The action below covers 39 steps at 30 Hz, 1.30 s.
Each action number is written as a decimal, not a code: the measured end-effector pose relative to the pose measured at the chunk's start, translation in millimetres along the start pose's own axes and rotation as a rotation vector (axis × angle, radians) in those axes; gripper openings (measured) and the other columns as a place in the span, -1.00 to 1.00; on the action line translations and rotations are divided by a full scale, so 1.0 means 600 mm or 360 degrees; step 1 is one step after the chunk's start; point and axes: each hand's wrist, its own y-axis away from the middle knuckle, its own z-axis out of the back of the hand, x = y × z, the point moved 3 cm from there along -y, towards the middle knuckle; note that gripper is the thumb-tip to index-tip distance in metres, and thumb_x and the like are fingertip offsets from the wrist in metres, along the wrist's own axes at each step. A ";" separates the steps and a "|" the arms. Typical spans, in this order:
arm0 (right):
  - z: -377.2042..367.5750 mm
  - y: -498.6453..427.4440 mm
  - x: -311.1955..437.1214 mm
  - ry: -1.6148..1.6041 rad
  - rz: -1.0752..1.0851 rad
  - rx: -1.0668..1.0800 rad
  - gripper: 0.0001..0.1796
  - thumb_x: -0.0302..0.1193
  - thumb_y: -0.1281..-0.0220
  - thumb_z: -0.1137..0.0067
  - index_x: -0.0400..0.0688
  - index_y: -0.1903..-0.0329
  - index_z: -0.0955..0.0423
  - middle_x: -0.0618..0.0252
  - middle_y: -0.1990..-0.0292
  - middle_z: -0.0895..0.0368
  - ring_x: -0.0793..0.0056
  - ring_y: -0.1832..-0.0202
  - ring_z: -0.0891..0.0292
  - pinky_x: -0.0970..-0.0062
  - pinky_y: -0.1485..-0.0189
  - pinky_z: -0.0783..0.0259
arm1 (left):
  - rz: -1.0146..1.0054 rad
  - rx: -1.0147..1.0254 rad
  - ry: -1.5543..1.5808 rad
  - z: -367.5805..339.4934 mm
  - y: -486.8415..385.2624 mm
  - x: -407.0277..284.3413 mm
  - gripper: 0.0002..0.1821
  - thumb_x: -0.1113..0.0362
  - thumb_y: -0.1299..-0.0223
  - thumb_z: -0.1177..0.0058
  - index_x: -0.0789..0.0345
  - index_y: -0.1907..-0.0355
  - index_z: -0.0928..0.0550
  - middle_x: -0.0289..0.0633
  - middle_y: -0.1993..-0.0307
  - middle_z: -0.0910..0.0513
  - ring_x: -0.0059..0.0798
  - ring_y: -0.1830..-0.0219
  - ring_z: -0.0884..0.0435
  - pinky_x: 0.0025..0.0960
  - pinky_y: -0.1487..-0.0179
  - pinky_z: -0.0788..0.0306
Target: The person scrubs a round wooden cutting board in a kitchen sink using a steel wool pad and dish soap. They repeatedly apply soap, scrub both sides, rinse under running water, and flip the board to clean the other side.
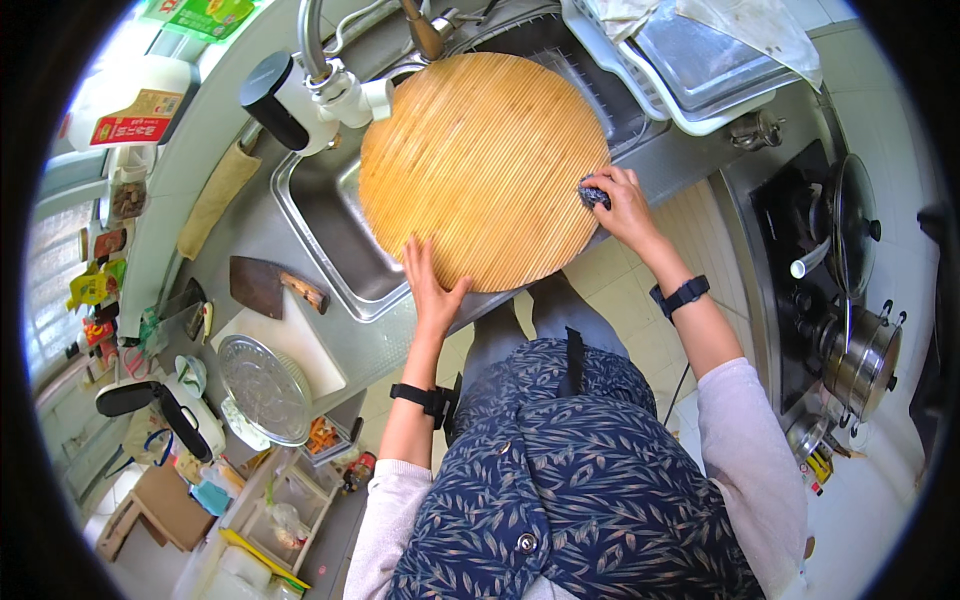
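A large round bamboo slatted mat (484, 172) lies tilted over the sink area and covers part of the steel sink basin (330, 202). My left hand (431, 289) rests on its lower left edge with the fingers spread. At the right edge, my right hand (619, 206) grips a dark, crumpled scouring pad (594, 193) against the slats. A white faucet-mounted filter (349, 97) is right beside the mat's upper left rim.
Left of the basin are a cleaver (259, 285), a white cutting board (315, 352) and a lidded glass bowl (262, 390). A white dish rack (645, 82) stands at the upper right. On the stove at the right are a lidded pan (855, 225) and a steel pot (866, 367).
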 end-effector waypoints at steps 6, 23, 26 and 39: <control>-0.021 0.031 0.042 0.0001 0.0067 -0.0099 -0.60 -0.61 -0.05 -0.25 -0.10 -0.01 -0.66 0.13 -0.05 -0.58 0.02 -0.15 -0.43 0.17 -0.26 -0.44 | 0.0674 -0.0285 0.0557 -0.012 0.012 0.077 0.11 0.26 -0.05 -0.50 0.49 -0.57 -0.12 0.31 -0.48 -0.27 0.07 -0.53 -0.27 -0.05 -0.58 -0.15; -0.092 0.075 0.166 -0.0078 0.0305 0.0179 -0.55 -0.65 -0.09 -0.27 -0.06 -0.08 -0.65 0.16 -0.10 -0.57 -0.01 -0.19 -0.43 0.15 -0.21 -0.52 | 0.0868 -0.0105 0.0310 0.056 -0.003 0.138 0.74 -0.12 0.37 -0.72 0.55 -0.62 0.33 0.39 -0.57 -0.02 0.16 -0.63 0.00 -0.11 -0.65 -0.02; -0.088 0.071 0.159 -0.0080 0.0308 0.0190 -0.56 -0.66 -0.10 -0.25 -0.07 -0.07 -0.66 0.16 -0.10 -0.58 -0.01 -0.18 -0.43 0.15 -0.21 -0.52 | 0.0943 -0.0012 0.0148 0.055 0.005 0.121 0.77 -0.14 0.39 -0.72 0.51 -0.62 0.37 0.41 -0.57 0.06 0.22 -0.62 0.00 -0.11 -0.64 -0.05; -0.096 0.071 0.157 -0.0024 0.0313 0.0231 -0.52 -0.70 -0.06 -0.25 -0.09 -0.08 -0.66 0.16 -0.11 -0.59 -0.02 -0.18 -0.43 0.14 -0.25 -0.49 | 0.0908 0.0004 0.0122 0.049 0.007 0.111 0.78 -0.13 0.39 -0.71 0.44 -0.63 0.41 0.42 -0.45 -0.04 0.28 -0.47 -0.23 -0.12 -0.54 -0.25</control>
